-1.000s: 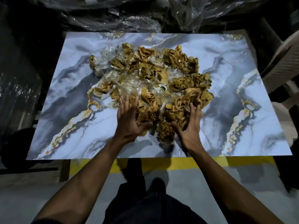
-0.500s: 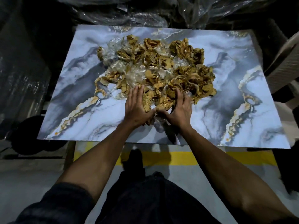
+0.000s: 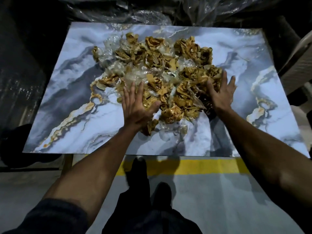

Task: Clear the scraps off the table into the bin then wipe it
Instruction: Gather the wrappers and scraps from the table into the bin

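— Marble-patterned in blue, grey and gold, the table [image 3: 70, 92] fills our view, with clear plastic sheeting [image 3: 152, 12] heaped in the dark behind its far edge. What do we see going left to right?

— First the bare left side of the table, then our left hand [image 3: 136, 105]. It lies flat, fingers straight and together, pointing toward the far edge, thumb spread to the right. It presses on the near-left flank of the scraps [image 3: 157, 68].

— And the scraps themselves?

— We see a loose mound of crumpled tan paper mixed with clear plastic film, lying around the table's middle and reaching toward the far edge. The pile spreads somewhat wider from left to right than from near to far. It sits between our two hands, mostly beyond them; a few pieces trail toward the near edge, under the left wrist.

— The right hand [image 3: 221, 93]?

— Open too, fingers spread and straight, tilted toward the far-right corner. Its palm rests against the right flank of the mound. Neither hand grips anything.

— Any writing?

— None that we can read; the scraps are too crumpled and blurred. Below the near edge we see a grey floor [image 3: 211, 191] with a yellow stripe [image 3: 194, 166], and a pale chair [image 3: 298, 65] stands past the table's right edge.
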Demonstrator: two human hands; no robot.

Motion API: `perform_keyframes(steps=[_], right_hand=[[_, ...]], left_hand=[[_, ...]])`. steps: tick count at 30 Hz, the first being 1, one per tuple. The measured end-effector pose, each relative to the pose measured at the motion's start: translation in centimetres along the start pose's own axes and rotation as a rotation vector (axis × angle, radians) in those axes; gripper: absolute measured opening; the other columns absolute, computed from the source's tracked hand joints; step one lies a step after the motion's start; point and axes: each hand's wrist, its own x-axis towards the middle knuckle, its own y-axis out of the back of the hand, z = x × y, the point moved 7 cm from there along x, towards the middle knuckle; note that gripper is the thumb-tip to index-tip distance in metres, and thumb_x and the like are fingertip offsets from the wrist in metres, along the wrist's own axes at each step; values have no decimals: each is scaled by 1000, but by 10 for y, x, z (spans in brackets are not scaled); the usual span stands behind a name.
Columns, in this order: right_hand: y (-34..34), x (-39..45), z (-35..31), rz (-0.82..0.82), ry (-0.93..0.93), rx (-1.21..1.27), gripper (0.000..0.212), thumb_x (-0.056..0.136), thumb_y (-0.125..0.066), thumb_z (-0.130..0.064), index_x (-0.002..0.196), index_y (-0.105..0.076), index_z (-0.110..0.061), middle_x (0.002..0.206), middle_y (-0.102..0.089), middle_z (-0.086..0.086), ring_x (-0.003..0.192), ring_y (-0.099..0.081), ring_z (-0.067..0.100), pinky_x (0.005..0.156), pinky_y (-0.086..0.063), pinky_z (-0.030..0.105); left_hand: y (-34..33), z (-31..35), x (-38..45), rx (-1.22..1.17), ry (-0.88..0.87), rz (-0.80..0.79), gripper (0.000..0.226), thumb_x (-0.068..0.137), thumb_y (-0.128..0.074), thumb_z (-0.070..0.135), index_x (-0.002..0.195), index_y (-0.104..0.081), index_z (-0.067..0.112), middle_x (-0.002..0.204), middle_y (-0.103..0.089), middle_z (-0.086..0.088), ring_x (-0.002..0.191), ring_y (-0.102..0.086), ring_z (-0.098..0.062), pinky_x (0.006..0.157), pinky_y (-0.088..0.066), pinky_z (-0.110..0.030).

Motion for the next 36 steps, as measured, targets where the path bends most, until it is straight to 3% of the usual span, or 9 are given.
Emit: perform_keyframes(steps=[3, 7, 9, 16, 21, 26, 31, 36], right_hand=[[-16, 5, -9, -76, 60, -54, 78, 85, -26, -79, 153, -14, -42, 165, -7, 8, 150, -5, 34, 118, -3, 60], [-35, -18, -22, 9, 39, -28, 82, 82, -14, -79, 150, -26, -37, 162, -20, 7, 149, -14, 28, 118, -4, 57], [-43, -30, -27, 45, -2, 0, 78, 85, -15, -76, 149, -29, -34, 161, -22, 7, 149, -13, 26, 119, -1, 53], [-71, -43, -43, 13, -100, 101, 71, 95, -24, -66, 153, -25, -25, 163, -17, 8, 150, -9, 24, 122, -1, 46], [-84, -45, -58, -37, -161, 259, 73, 95, -29, -66, 151, -32, -19, 159, -29, 6, 148, -18, 23, 121, -10, 43], [-95, -48, -72, -85, -243, 629, 73, 71, -44, -86, 132, -44, -46, 142, -52, -3, 133, -46, 22, 111, -36, 50], [-90, -53, -99, -113, -227, 973, 22, 98, -54, -33, 120, -54, -33, 123, -62, -4, 115, -59, 16, 106, -45, 48], [-88, -50, -117, -81, -242, 1091, 26, 99, -54, -23, 125, -55, -20, 124, -64, 4, 115, -61, 20, 103, -47, 39]], left_hand=[[-8, 9, 3, -38, 19, 18, 97, 69, -26, 85, 153, -11, 38, 163, -2, 1, 149, 11, -25, 118, 5, -49], [-18, 16, 4, -96, 65, 52, 101, 65, -22, 92, 151, -17, 41, 163, -10, 2, 150, 5, -23, 119, 5, -49], [-21, 20, 4, -115, 84, 74, 105, 61, -15, 97, 150, -19, 42, 162, -13, 3, 150, 3, -23, 119, 5, -47], [-30, 37, 10, -239, 134, 105, 92, 67, -29, 83, 148, -31, 38, 160, -23, 1, 149, -8, -20, 120, 0, -46], [-38, 46, 20, -424, 137, 106, 84, 73, -30, 73, 143, -43, 30, 150, -40, -3, 143, -27, -21, 118, -14, -47], [-41, 54, 30, -723, 178, 93, 64, 83, -46, 53, 138, -51, 20, 140, -52, -4, 132, -43, -19, 113, -29, -45], [-39, 58, 34, -884, 232, 64, 60, 79, -52, 50, 123, -60, 10, 124, -61, -3, 116, -55, -19, 103, -43, -43], [-25, 64, 40, -945, 225, 89, 39, 84, -53, 36, 110, -64, 10, 110, -66, -6, 106, -60, -20, 92, -46, -35]])
